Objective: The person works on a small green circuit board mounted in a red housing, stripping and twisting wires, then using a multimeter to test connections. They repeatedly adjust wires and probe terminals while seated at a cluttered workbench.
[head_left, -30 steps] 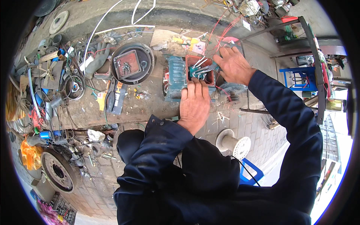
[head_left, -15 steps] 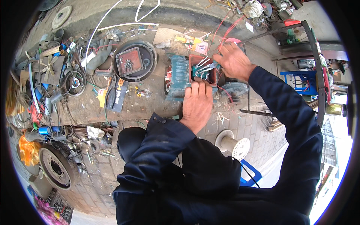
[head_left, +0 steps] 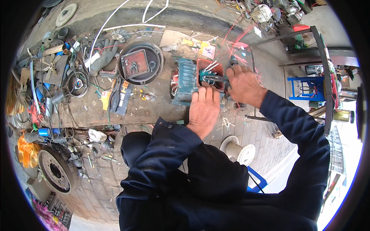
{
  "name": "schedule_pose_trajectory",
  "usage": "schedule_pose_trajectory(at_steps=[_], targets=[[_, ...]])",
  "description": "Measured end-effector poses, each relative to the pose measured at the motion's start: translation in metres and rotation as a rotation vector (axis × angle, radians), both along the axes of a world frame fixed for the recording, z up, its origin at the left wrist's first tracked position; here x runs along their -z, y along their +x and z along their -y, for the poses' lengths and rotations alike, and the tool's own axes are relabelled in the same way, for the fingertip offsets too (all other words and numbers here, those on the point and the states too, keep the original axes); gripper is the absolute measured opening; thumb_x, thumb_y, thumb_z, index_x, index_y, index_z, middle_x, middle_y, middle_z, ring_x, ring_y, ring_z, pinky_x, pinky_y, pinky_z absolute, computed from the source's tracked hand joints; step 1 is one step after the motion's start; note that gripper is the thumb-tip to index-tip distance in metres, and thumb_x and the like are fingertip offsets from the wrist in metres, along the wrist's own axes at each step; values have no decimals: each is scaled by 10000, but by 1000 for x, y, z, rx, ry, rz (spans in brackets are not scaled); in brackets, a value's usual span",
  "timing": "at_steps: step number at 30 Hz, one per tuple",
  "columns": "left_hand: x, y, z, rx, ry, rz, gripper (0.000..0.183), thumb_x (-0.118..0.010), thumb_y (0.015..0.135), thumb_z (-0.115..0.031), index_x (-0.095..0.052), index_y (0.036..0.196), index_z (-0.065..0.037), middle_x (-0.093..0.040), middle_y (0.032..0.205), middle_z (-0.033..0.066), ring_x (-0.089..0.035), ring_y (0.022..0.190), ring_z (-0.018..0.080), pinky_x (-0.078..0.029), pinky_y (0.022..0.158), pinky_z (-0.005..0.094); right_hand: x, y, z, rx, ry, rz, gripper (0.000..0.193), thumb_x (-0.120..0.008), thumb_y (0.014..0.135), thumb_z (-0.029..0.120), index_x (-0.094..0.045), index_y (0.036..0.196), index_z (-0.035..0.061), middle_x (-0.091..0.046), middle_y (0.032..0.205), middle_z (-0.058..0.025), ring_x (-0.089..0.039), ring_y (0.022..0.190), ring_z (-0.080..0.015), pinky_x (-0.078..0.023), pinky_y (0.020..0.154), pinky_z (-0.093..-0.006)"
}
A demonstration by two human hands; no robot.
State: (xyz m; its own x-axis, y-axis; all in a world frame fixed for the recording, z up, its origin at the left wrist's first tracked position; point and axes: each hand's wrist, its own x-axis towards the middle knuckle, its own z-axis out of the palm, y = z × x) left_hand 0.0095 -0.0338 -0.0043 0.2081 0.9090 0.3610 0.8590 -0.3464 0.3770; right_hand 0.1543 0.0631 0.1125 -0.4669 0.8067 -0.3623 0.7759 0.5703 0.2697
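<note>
A teal electric motor (head_left: 185, 82) lies on the worktop, with its red terminal box (head_left: 209, 64) open at the right end. White-sleeved leads (head_left: 211, 66) and teal parts show inside the box. My left hand (head_left: 205, 109) rests at the box's near edge, its fingers bent and pressed together; the fingertips are partly hidden. What they pinch, if anything, cannot be made out. From the right, my right hand (head_left: 246, 85) is closed around dark pliers (head_left: 218, 78), whose jaws point left into the box among the leads.
Behind my right hand lie thin red wires (head_left: 241, 42). Left of the motor are a round black cover (head_left: 156, 63) with a red tray of small hardware, and black-handled scissors (head_left: 115, 98). A dark metal frame (head_left: 322, 57) stands at right. A white spool (head_left: 244, 154) sits on the paving.
My right hand has come nearer and slightly right, from beside the red wires to the box's right side. The pliers now show plainly across the box. My left hand has hardly moved.
</note>
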Motion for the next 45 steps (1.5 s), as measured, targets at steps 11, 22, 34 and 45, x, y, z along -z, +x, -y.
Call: schedule_pose_trajectory(at_steps=[11, 22, 34, 45], targets=[[-1, 0, -1, 10, -20, 16, 536, -663, 897, -228, -611, 1350, 53, -600, 1396, 251, -577, 1152, 327, -449, 957, 426, 22, 33, -74, -528, 102, -147, 362, -788, 777, 179, -675, 1110, 95, -659, 1104, -139, -660, 1071, -323, -490, 909, -458], [-4, -1, 0, 25, -22, 26, 520, -664, 902, -225, -628, 1338, 55, -608, 1374, 250, -580, 1145, 328, -451, 950, 425, 3, -9, 6, 174, -124, 107, 404, -738, 846, 200, -700, 1174, -34, -719, 1107, -276, -775, 1006, -409, -637, 822, -501], [-4, -3, 0, 20, -34, 25, 530, -653, 896, -201, -617, 1356, 61, -600, 1392, 248, -579, 1163, 336, -452, 959, 430, 24, 38, -72, -477, 71, -128, 481, -832, 741, 172, -702, 1195, 85, -671, 1144, -149, -668, 1100, -348, -531, 916, -465], [-4, -4, 0, 43, -38, 57, 521, -660, 888, -188, -621, 1344, 62, -600, 1384, 257, -579, 1138, 331, -458, 942, 429, 9, 8, -13, -28, -52, 34, 495, -764, 777, 197, -699, 1217, -22, -721, 1057, -234, -762, 904, -409, -625, 742, -489]])
